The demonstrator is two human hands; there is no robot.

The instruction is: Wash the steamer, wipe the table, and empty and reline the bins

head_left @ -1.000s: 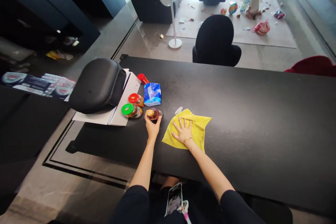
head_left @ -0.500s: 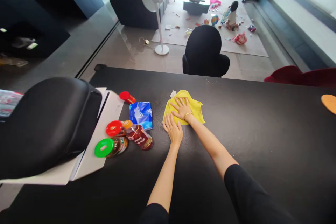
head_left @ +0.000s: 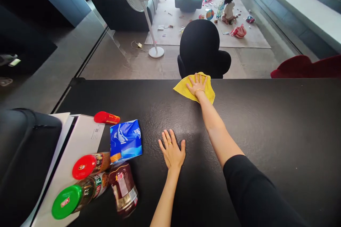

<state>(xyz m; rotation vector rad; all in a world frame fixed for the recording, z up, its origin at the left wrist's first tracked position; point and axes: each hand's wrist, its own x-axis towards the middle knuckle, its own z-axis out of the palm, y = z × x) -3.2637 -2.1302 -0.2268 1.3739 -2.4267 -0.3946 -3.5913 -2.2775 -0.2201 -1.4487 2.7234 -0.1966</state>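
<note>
A yellow cloth (head_left: 183, 88) lies at the far edge of the black table (head_left: 255, 120). Flat on top of it rests my right hand (head_left: 197, 84), fingers spread, a bracelet at the wrist. My left hand (head_left: 173, 152) is pressed on the bare tabletop nearer to me, its fingers apart and a ring on one of them. To its left lies a blue tissue pack (head_left: 126, 140), with a dark red bottle (head_left: 123, 188) with an orange cap just below.
Left of these stand a red-lidded jar (head_left: 85, 166), a green-lidded jar (head_left: 68, 202) and a small red container (head_left: 106, 117) beside a white box (head_left: 71, 149). A black chair (head_left: 201, 48) stands beyond the table. Further off are a fan (head_left: 156, 51) and a person (head_left: 229, 9) on a rug.
My right hand has slid the yellow cloth away from me to the table's far edge. My left hand has come off the cloth onto the tabletop. The view has shifted.
</note>
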